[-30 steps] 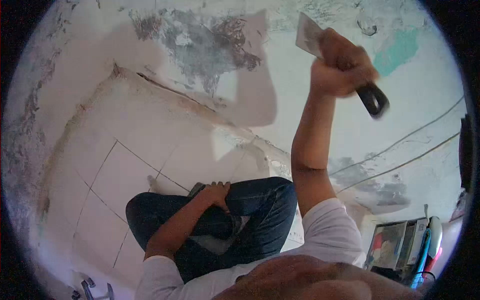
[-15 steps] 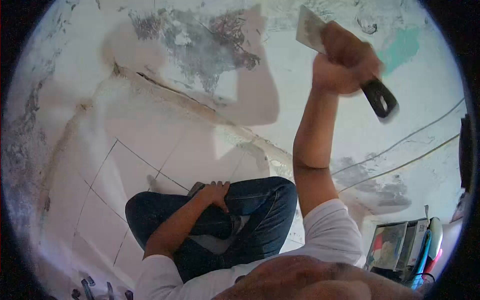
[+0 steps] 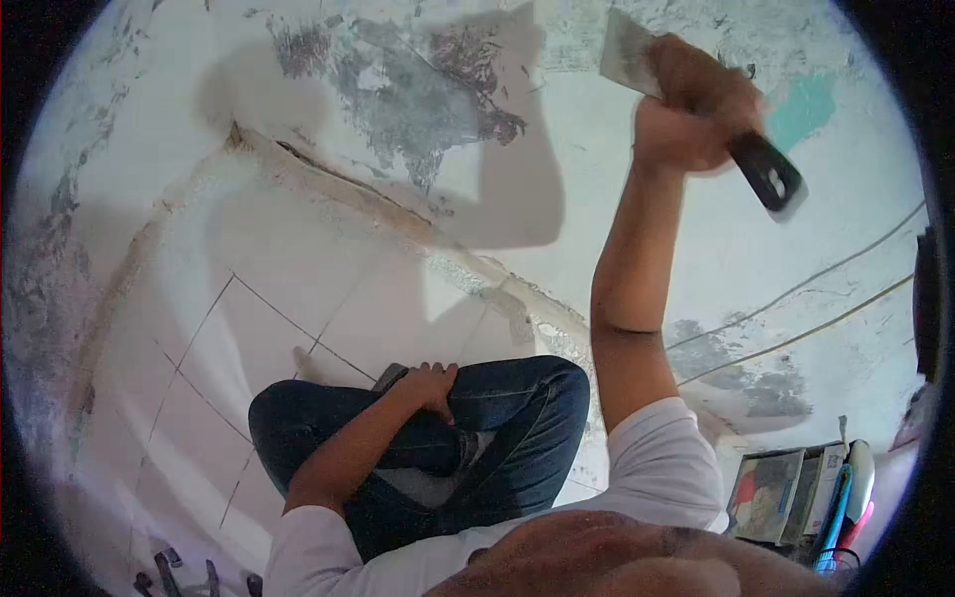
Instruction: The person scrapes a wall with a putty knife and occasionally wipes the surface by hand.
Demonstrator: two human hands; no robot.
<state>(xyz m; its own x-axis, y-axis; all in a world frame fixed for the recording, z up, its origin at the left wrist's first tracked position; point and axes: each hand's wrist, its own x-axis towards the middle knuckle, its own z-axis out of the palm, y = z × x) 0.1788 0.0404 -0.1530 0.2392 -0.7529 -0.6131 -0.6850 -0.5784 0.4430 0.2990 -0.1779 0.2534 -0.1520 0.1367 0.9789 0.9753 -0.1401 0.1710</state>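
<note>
My right hand (image 3: 696, 109) is raised at the upper right, its fingers closed around a putty knife. The putty knife's (image 3: 627, 55) wide metal blade points up and left against or close to the wall; contact cannot be made out. Its black handle (image 3: 768, 174), with a hole near the end, sticks out below the fist. Down in my lap, my left hand (image 3: 430, 386) lies over my bent leg in blue jeans (image 3: 517, 398), fingers slightly apart. A small grey object (image 3: 391, 377), not clear in kind, shows beside that hand.
The white wall (image 3: 587, 179) has grey worn patches (image 3: 408, 95) and a green patch (image 3: 804, 109). A cracked ledge (image 3: 348, 189) runs where it meets the tiled floor (image 3: 199, 398). Two cables (image 3: 796, 343) cross at right. A box of items (image 3: 771, 488) stands lower right.
My right hand and the putty knife have shifted slightly up and right along the wall. My left hand stays on my leg.
</note>
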